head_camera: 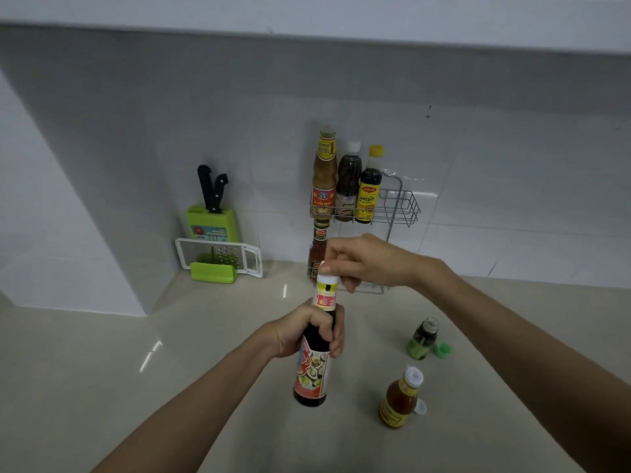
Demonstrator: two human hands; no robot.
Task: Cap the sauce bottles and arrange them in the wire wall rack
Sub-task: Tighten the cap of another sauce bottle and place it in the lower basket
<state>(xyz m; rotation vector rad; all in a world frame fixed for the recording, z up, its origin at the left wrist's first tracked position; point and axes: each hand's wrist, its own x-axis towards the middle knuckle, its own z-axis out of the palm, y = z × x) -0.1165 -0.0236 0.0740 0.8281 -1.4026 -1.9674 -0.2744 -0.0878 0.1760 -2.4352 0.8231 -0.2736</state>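
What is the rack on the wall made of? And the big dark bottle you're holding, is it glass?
The rack looks like thin metal wire with a pale, shiny coating: you can see through its open grid to the tiles. The dark bottle in the left hand could be glass or hard plastic; it looks glossy, but the picture cannot settle which. Its white cap looks like plastic.

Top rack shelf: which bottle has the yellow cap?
The right-hand bottle of the three, dark sauce with a yellow label. The middle bottle wears white, the left bottle tan.

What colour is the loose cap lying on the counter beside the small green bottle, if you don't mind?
Green, seen in the head view: the loose cap lies right of the small green bottle.
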